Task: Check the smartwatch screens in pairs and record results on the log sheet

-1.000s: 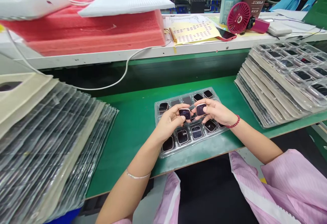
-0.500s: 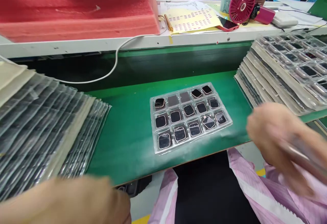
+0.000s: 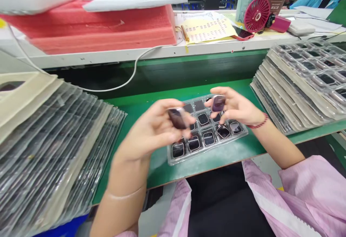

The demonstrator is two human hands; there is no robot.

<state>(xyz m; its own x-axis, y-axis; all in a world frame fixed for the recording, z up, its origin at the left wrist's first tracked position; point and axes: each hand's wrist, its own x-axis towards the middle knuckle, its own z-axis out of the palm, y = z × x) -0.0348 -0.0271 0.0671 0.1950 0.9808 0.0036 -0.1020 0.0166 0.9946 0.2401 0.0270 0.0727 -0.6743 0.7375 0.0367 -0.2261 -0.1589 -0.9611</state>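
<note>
A clear plastic tray (image 3: 173,159) with several dark square watch faces in its pockets lies on the green bench. Over its left part, my left hand (image 3: 155,128) grips one dark watch piece (image 3: 177,118) between fingers and thumb, slightly blurred. My right hand (image 3: 234,109) pinches another dark watch piece (image 3: 218,103) above the back right part of the tray. Both pieces are raised off the tray, and my hands hide some of its pockets. Two pockets in the back row, between my hands, show no watch face.
Stacked trays (image 3: 62,139) lean at the left, and another stack (image 3: 286,89) of filled trays stands at the right. A white cable (image 3: 135,64) hangs before the shelf, which carries pink foam (image 3: 108,31), papers, a phone and a fan (image 3: 256,14).
Both hands have come in from the lower left and the right to above the tray. Each now shows a watch piece in its fingers. The view has shifted slightly.
</note>
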